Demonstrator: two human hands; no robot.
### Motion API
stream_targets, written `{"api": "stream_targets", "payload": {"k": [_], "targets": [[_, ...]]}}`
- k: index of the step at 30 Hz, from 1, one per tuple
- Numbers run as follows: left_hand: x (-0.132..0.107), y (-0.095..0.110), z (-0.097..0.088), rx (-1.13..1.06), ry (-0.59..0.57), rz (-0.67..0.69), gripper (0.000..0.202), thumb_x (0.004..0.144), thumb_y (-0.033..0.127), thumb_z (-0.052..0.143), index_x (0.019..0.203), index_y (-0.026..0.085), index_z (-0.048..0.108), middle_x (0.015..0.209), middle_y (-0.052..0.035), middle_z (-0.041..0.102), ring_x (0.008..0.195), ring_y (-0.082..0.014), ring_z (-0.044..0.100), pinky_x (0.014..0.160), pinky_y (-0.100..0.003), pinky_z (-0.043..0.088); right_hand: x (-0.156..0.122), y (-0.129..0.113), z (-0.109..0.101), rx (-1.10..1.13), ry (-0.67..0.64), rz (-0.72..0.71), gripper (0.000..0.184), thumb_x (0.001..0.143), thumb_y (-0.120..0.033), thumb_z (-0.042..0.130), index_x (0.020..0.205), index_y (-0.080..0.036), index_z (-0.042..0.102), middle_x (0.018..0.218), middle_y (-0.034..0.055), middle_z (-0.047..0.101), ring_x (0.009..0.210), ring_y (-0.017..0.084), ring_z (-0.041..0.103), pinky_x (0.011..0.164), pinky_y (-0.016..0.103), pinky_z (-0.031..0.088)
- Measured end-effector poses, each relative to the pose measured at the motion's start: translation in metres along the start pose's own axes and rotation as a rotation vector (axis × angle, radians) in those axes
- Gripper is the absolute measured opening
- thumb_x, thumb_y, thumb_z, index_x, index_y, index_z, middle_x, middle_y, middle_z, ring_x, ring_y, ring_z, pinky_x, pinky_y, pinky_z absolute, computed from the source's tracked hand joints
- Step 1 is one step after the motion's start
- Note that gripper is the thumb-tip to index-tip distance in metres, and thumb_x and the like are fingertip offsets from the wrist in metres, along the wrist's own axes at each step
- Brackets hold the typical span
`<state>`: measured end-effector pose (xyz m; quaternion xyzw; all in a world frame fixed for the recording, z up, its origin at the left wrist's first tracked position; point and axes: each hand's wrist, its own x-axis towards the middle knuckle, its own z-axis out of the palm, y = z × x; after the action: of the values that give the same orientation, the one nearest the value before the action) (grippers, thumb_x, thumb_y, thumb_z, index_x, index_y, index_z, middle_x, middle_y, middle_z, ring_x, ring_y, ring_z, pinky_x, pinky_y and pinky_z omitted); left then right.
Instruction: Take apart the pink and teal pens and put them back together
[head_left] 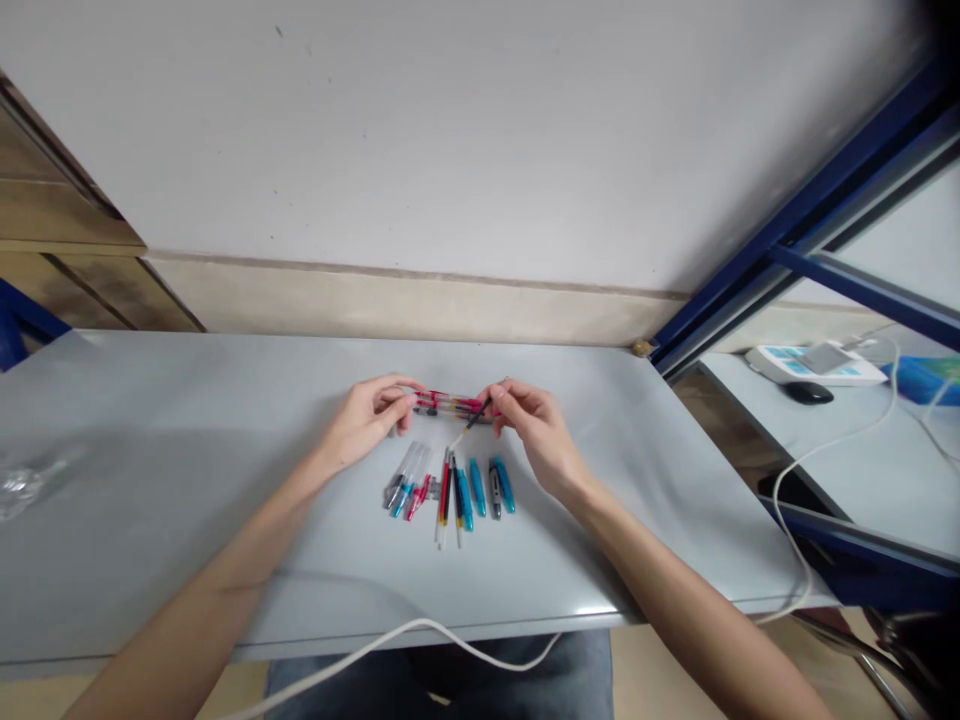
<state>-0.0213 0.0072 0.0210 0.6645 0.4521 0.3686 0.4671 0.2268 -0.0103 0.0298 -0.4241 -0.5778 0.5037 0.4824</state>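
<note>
My left hand and my right hand meet over the middle of a grey table. Between them they hold a small bundle of red-and-clear pens, lying crosswise, one hand pinching each end. My right hand's fingers also pinch a thin black refill that slants down to the left. Just in front of the hands lie loose pen parts: clear barrels, red and black refills, and several blue caps, side by side.
A white cable curves over the table's near edge. Crumpled clear plastic lies at the far left. On the right stands a blue metal frame, and beyond it a second table with a white device and a dark mouse.
</note>
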Motion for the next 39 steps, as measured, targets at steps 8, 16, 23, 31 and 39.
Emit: {"api": "stream_targets", "payload": {"k": [8,16,23,31,39], "targets": [[-0.002,-0.003,0.0,0.751,0.22,-0.094,0.005,0.089,0.028,0.054,0.087,0.024,0.053,0.063,0.0048,0.058,0.059,-0.0149,0.051,0.059,-0.026,0.029,-0.008,0.005,0.008,-0.295,-0.393,0.107,0.034,0.094,-0.046,0.064,0.076,-0.017,0.068,0.068,-0.0015,0.058,0.061,0.011,0.045,0.059,0.027,0.036],[-0.006,0.002,0.009,0.876,0.053,-0.156,0.007,0.09,0.03,0.052,0.091,0.026,0.057,0.071,0.0023,0.064,0.061,-0.0175,0.055,0.059,-0.027,0.027,-0.014,0.01,0.017,-0.733,-0.297,-0.09,0.019,0.091,-0.03,0.07,0.075,-0.019,0.067,0.077,0.001,0.064,0.075,0.016,0.053,0.074,0.031,0.04],[-0.006,0.002,0.007,0.889,-0.01,-0.169,0.008,0.09,0.033,0.055,0.088,0.025,0.057,0.071,0.0011,0.063,0.061,-0.0173,0.054,0.059,-0.027,0.026,-0.017,0.009,0.02,-0.838,-0.262,-0.135,0.012,0.087,-0.019,0.073,0.078,-0.018,0.065,0.087,0.0043,0.06,0.093,0.022,0.052,0.085,0.036,0.041],[-0.007,-0.005,0.007,0.846,-0.017,-0.125,0.016,0.091,0.037,0.056,0.082,0.024,0.059,0.064,0.0019,0.06,0.057,-0.0167,0.051,0.058,-0.026,0.029,-0.016,0.011,0.019,-0.802,-0.264,-0.204,0.01,0.09,-0.016,0.069,0.081,-0.019,0.066,0.088,0.0032,0.06,0.092,0.022,0.052,0.091,0.039,0.04],[-0.031,0.018,-0.01,0.492,0.128,-0.079,0.028,0.097,0.049,0.052,0.091,0.024,0.062,0.056,0.0054,0.049,0.052,-0.0125,0.038,0.054,-0.024,0.03,-0.01,0.011,0.006,-0.741,-0.12,-0.24,0.014,0.093,-0.014,0.06,0.081,-0.02,0.06,0.09,0.0031,0.065,0.087,0.02,0.051,0.086,0.035,0.04]]}}
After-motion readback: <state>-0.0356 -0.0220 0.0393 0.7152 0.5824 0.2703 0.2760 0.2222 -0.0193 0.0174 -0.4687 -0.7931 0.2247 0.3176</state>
